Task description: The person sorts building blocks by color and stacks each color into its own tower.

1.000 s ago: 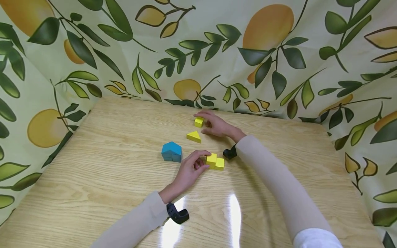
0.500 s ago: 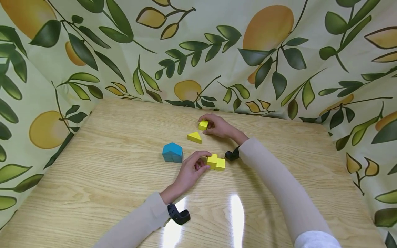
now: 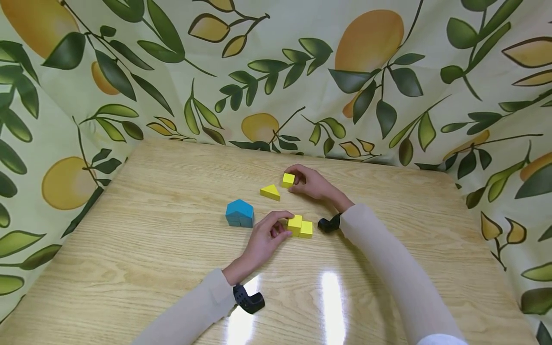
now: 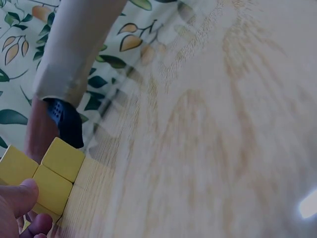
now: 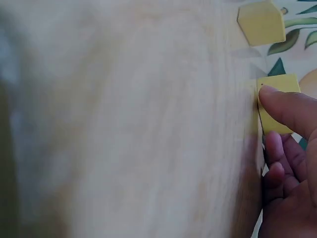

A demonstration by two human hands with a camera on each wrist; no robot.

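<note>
My left hand (image 3: 262, 242) pinches the left end of a small group of yellow blocks, finger behind and thumb in front. In this group a raised yellow cube (image 3: 295, 223) stands beside a lower yellow block (image 3: 306, 229). The left wrist view shows the thumb pressed against the grouped yellow blocks (image 4: 63, 159). Farther back, my right hand (image 3: 314, 184) pinches another yellow block (image 3: 288, 180), its thumb lying across the block in the right wrist view. A yellow triangular block (image 3: 270, 192) lies just left of that block, untouched.
A small house shape of blue blocks (image 3: 239, 213) stands left of my left hand. Everything rests on a wooden table (image 3: 151, 230). A leaf-and-fruit patterned cloth (image 3: 267, 72) rises behind the table's back edge and at both sides.
My right hand has drawn its yellow block toward me and slightly right, from behind the triangular block to beside it. The left hand has stayed at the grouped blocks.
</note>
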